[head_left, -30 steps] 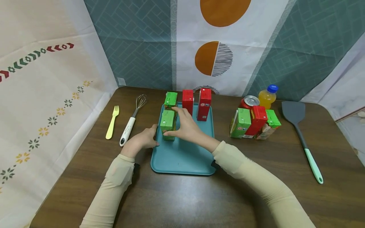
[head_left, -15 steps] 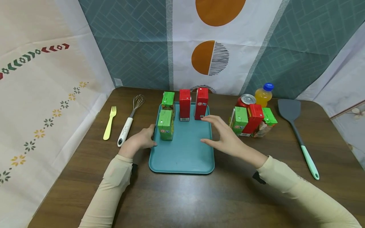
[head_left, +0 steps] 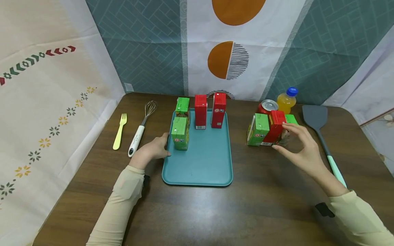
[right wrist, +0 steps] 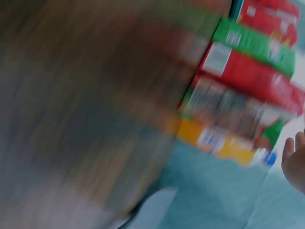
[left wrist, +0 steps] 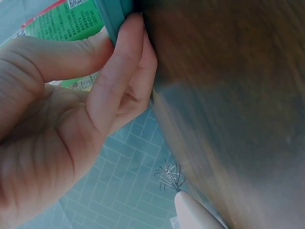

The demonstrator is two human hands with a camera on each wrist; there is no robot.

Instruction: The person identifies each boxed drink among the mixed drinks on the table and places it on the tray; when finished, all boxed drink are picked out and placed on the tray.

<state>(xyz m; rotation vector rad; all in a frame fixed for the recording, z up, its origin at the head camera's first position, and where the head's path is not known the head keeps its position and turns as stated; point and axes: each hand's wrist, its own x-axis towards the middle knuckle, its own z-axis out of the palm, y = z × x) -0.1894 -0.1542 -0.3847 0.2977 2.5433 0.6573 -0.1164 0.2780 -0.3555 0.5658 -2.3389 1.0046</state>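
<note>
My left hand [head_left: 156, 147] pinches the left rim of the teal tray [head_left: 200, 171]; in the left wrist view the thumb and fingers [left wrist: 119, 71] meet on that rim. On the tray stand two green juice boxes, the nearer one [head_left: 180, 134] close to my left hand, and two red juice boxes [head_left: 200, 112] at the back. My right hand [head_left: 303, 152], thumb and fingers spread apart, is at the right-hand cluster. It partly hides a green-topped carton [head_left: 290, 119], beside a red juice box [head_left: 275, 126] and a green juice box [head_left: 258, 130]. Contact cannot be told.
Behind the cluster are a red can [head_left: 267, 106] and an orange drink bottle [head_left: 286, 100] with a blue cap. A grey spatula [head_left: 315, 116] lies at the right, its handle partly behind my right arm. On the left lie a whisk [head_left: 137, 140] and a yellow fork [head_left: 120, 131].
My right hand has left the nearer green juice box on the tray and moved right to the cluster, still with nothing held. My left hand has stayed at the tray's rim.
</note>
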